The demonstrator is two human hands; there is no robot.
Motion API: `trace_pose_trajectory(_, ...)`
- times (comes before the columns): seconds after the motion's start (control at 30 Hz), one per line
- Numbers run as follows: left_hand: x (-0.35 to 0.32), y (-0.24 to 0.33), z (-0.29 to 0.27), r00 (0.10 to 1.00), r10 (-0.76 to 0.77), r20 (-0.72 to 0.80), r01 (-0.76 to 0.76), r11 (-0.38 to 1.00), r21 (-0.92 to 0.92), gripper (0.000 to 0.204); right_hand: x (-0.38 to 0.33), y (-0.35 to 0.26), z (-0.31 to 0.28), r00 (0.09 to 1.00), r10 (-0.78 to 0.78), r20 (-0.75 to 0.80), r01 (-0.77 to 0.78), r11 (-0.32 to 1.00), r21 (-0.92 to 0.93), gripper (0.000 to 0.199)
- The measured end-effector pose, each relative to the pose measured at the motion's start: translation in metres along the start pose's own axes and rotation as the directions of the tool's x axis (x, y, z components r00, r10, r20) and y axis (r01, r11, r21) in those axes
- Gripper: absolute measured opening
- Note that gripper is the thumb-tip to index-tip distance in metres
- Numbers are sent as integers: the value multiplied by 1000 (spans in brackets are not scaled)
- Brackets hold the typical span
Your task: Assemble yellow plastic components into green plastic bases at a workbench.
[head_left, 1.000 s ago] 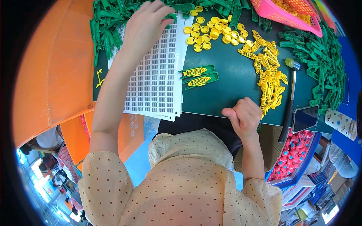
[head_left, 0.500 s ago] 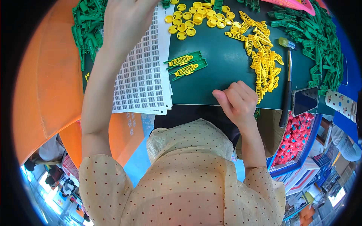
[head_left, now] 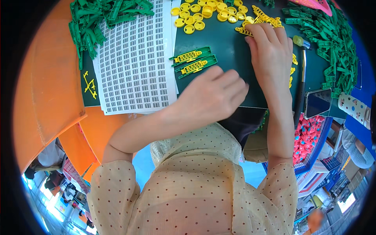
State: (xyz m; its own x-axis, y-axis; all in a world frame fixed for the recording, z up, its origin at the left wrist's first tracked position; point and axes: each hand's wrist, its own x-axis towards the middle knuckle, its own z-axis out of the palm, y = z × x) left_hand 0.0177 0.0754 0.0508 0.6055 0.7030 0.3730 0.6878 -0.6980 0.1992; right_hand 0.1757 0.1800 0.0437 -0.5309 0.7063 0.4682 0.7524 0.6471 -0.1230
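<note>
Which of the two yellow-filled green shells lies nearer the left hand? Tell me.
The lower shell in the picture; the upper shell lies beyond it, farther from the left hand.

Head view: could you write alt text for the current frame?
A person's right hand is at the yellow strips; the left hand, curled, is near two green-and-yellow assemblies. Printed sheets, yellow discs and green parts lie on the dark table.

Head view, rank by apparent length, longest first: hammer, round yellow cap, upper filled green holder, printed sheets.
1. Printed sheets, top edge cut off by the picture
2. Hammer, lower end possibly hidden by the forearm
3. Upper filled green holder
4. Round yellow cap; its neighbours look alike
</note>
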Motion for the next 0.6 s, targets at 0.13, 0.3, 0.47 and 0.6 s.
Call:
trace_pose_trajectory(0.13, -17, -20, -20, 943, -297, -153, 280, 952, -119, 30, -2, 0, 7, 998, -14, 58, 17, 998, -62, 28)
trace_pose_trajectory(0.3, -48, -24, -33, 848, -472, -239, 440, 880, -177, 26, 1, -8, -7, 999, -16, 34, 12, 994, 113, 30)
trace_pose_trajectory(0.47, -52, -11, -33, 785, -590, -191, 466, 765, -445, 26, -30, -29, -44, 956, 240, 167, -280, 588, 759, 23)
trace_pose_trajectory(0.6, -49, 8, -32, 725, -687, 42, 490, 473, -732, 32, -58, -58, -49, 931, 179, 317, -341, 116, 933, 21)
